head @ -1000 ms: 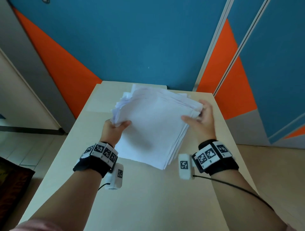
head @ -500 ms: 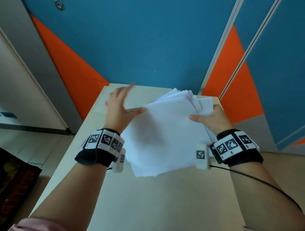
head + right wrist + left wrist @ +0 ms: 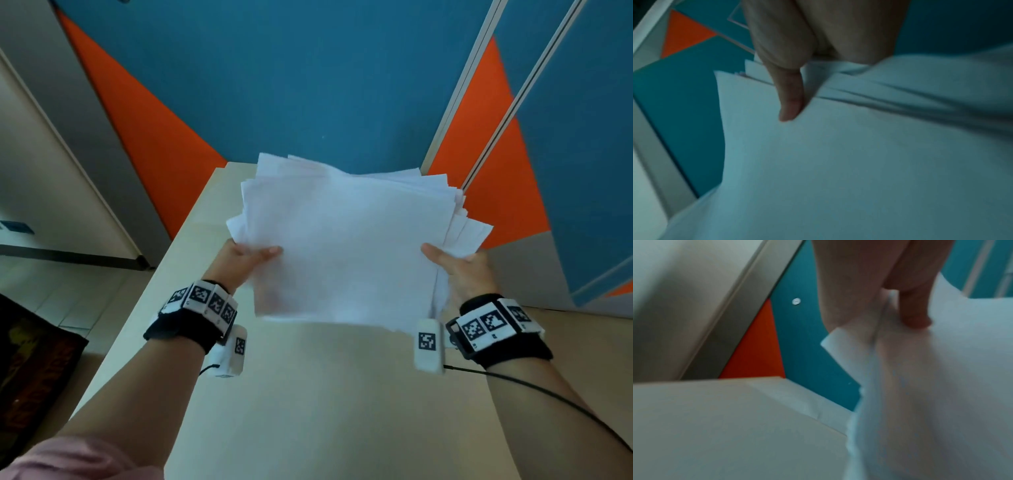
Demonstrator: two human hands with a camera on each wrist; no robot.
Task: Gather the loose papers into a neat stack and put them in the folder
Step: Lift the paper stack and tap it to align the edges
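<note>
A loose stack of white papers point(image 3: 349, 246) is held up above the beige table point(image 3: 325, 394), its edges fanned out unevenly at the top and right. My left hand point(image 3: 251, 258) grips the stack's left edge, thumb on top and fingers hidden underneath. My right hand point(image 3: 452, 265) grips the right edge the same way. The left wrist view shows the left thumb point(image 3: 914, 311) pressed on the papers point(image 3: 931, 394). In the right wrist view the right thumb point(image 3: 791, 100) lies on the top sheet point(image 3: 838, 162). No folder can be seen in any view.
The table's far edge meets a blue and orange panelled wall point(image 3: 291, 85). A tiled floor point(image 3: 68, 291) and a dark mat point(image 3: 30, 359) lie to the left of the table. A thin black cable point(image 3: 548, 397) runs from the right wrist.
My left hand, which had let go and lifted with fingers spread half a second ago, has taken hold of the stack's left edge again. The stack now faces me more squarely.
</note>
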